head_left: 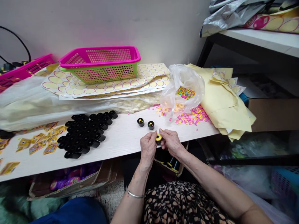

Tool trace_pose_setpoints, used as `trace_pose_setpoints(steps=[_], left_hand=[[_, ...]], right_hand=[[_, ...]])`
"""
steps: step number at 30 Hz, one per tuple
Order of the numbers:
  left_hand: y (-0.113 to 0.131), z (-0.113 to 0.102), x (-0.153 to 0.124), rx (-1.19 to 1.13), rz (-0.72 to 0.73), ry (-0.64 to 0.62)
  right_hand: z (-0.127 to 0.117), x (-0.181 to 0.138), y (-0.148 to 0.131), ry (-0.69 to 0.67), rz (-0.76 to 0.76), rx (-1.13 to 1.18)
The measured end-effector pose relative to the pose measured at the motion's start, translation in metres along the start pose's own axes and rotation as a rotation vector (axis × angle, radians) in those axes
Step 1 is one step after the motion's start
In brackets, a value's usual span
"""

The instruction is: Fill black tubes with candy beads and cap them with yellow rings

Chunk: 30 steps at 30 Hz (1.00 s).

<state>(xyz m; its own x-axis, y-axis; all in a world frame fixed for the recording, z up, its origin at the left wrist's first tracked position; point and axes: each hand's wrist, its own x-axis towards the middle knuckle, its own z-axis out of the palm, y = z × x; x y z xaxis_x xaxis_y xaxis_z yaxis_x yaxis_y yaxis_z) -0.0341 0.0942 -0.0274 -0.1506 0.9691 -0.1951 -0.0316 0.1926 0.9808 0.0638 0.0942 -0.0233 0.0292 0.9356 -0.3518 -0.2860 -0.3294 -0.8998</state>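
Observation:
Both hands meet at the table's front edge around a small black cup with a yellow ring-shaped top (158, 137). My left hand (148, 143) pinches it from the left, thumb at its rim. From the other side my right hand (171, 141) grips it with thumb and fingers. Just beyond them stand two black cups, one (140, 122) to the left and another (151, 125) nearer, each with small coloured beads inside. A large cluster of black cups (85, 132) stands farther left on the table.
Pink and yellow beads (192, 116) lie scattered beside a plastic bag (182, 87) of multicoloured beads. A pink-green basket (100, 63) rests on sticker sheets (116, 88). Small printed packets (38, 143) lie left. Below the edge, a carton (178, 170) holds black-and-yellow pieces.

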Motion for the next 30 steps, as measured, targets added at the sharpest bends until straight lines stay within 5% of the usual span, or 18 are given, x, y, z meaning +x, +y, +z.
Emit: trace_pose_setpoints(steps=[9,15,26,30], left_hand=[[-0.003,-0.005,-0.006,-0.064,0.08,-0.085],[-0.007,-0.013,-0.002,-0.126,-0.05,-0.189],[0.0,-0.017,-0.003,-0.098,-0.008,-0.216],[0.001,-0.015,-0.002,-0.107,-0.051,-0.133]], right_hand=[[-0.001,-0.007,-0.007,-0.041,0.085,0.124],[-0.005,-0.001,-0.008,-0.072,0.085,0.067],[0.0,-0.001,-0.005,-0.009,-0.013,-0.057],[0.0,-0.002,-0.003,0.005,-0.008,-0.038]])
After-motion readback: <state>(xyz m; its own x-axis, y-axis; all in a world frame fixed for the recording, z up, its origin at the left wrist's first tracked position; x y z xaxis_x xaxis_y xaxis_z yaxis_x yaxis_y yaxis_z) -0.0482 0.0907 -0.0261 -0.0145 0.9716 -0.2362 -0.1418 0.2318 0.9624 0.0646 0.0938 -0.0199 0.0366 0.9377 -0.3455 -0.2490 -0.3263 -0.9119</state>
